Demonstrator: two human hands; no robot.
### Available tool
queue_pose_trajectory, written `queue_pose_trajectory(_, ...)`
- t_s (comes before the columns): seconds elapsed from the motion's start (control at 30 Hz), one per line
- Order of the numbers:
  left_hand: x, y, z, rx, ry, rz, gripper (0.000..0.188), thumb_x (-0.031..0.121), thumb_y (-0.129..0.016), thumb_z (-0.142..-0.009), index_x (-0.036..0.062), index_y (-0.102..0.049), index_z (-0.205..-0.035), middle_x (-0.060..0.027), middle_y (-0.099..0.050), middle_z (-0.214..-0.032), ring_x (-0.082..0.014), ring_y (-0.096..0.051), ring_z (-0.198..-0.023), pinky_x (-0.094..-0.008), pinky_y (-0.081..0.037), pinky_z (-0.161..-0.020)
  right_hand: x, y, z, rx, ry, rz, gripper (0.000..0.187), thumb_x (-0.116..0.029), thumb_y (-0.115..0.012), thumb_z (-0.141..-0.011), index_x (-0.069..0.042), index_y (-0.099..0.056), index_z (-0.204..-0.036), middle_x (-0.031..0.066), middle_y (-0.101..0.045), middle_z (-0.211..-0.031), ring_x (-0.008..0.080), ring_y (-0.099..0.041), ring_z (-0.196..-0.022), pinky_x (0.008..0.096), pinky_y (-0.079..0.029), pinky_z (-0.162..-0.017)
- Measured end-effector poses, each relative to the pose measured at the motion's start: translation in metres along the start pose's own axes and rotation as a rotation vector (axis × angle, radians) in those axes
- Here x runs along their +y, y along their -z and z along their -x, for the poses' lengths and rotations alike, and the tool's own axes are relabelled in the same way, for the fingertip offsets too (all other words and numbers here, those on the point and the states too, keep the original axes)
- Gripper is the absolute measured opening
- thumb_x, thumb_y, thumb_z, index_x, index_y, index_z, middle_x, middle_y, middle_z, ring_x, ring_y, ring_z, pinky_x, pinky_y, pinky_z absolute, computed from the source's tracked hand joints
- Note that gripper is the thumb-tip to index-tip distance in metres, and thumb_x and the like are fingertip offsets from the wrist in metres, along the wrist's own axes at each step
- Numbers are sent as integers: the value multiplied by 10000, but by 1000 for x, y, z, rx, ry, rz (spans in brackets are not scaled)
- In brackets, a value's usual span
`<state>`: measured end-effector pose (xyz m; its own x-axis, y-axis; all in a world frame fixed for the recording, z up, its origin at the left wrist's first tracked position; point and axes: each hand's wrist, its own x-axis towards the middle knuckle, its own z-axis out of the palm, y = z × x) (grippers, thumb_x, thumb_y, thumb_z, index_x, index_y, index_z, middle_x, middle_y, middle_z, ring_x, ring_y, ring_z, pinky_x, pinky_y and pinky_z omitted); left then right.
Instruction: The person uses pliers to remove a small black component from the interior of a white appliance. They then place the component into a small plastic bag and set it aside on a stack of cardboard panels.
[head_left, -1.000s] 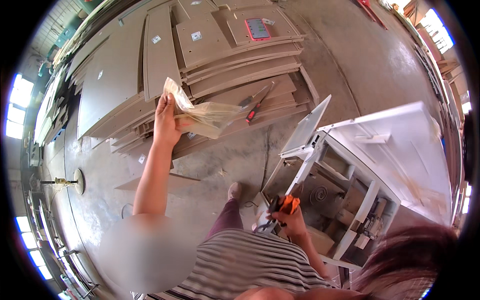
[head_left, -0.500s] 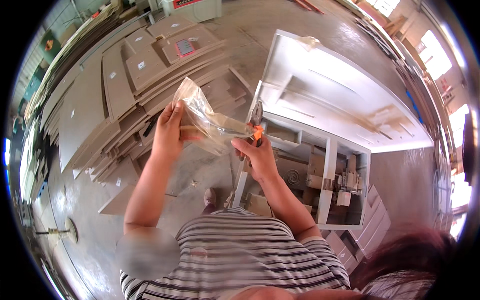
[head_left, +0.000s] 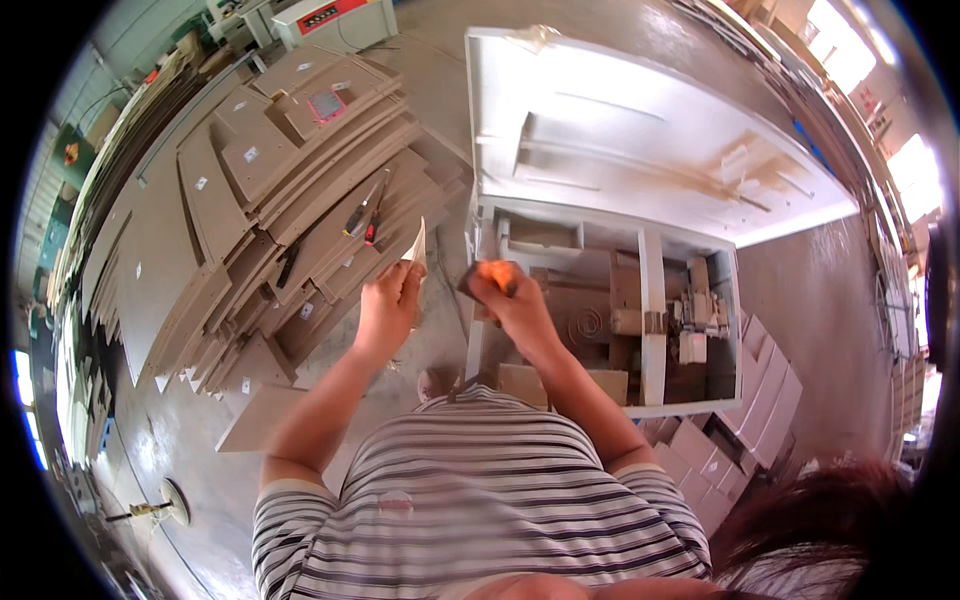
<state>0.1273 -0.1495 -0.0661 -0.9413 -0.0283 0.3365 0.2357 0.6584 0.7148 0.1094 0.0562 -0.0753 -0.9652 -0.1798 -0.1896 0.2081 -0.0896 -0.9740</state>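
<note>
My left hand point(head_left: 388, 305) is closed on a plastic bag point(head_left: 417, 243), of which only a narrow, cream-coloured upper part shows; in the earlier frame it was a see-through bag. My right hand point(head_left: 512, 302) grips pliers with orange handles point(head_left: 496, 271), blurred by motion, so the jaws cannot be made out. The two hands are apart, in front of my striped shirt. Beyond my left hand, a screwdriver with a red and black handle point(head_left: 373, 226) lies on the stacked panels beside a second slim tool point(head_left: 354, 218).
Stacked grey-brown panels point(head_left: 215, 200) fill the left side, with a red card point(head_left: 326, 106) on top. At right stands an open white chest point(head_left: 655, 300) with its lid point(head_left: 640, 130) raised and tools inside. Boxes point(head_left: 770, 375) lie beside it. A round-based stand point(head_left: 175, 502) is at lower left.
The hands have moved apart from the stretch of bag between them, and the bag now shows only at my left hand. The view has shifted, bringing two tools on the panels into sight.
</note>
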Motion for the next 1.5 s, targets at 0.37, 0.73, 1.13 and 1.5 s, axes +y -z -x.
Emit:
queue_pose_trajectory(0.37,-2,-58,47,-198,-67,68,248,-12,-633,-869,-27,-643,-1116,-157,-599,-809,-291,-608,-681,-358,-492,-631,37,-1,3,-43,-287,-45,210,-208,-677,-888,-13,-604,-911,-8,-531,-680,65,-460,-565,252,-349,-492)
queue_pose_trajectory(0.73,-27,-73,73,-316,474,545,158,60,-608,-953,-38,-609,-1077,-66,-682,-914,-104,-638,-838,-251,-526,-764,55,10,14,-40,-280,-30,153,-166,-644,-858,-23,-610,-897,-1,-522,-609,80,-452,-543,257,-326,-502)
queue_pose_trajectory(1.13,-17,-64,78,-315,569,526,264,7,-704,-858,-38,-611,-1101,-52,-681,-938,-109,-642,-846,-256,-532,-794,64,13,21,-135,-207,-79,184,-108,-710,-842,-7,-580,-922,14,-575,-682,82,-500,-521,255,-379,-478)
queue_pose_trajectory(1.5,-19,-75,90,-278,510,362,227,67,-699,-859,-35,-607,-1039,-46,-674,-867,-89,-622,-757,-245,-513,-687,71,20,24,-200,-247,-109,158,-74,-682,-838,0,-599,-950,28,-581,-695,93,-501,-523,259,-380,-485)
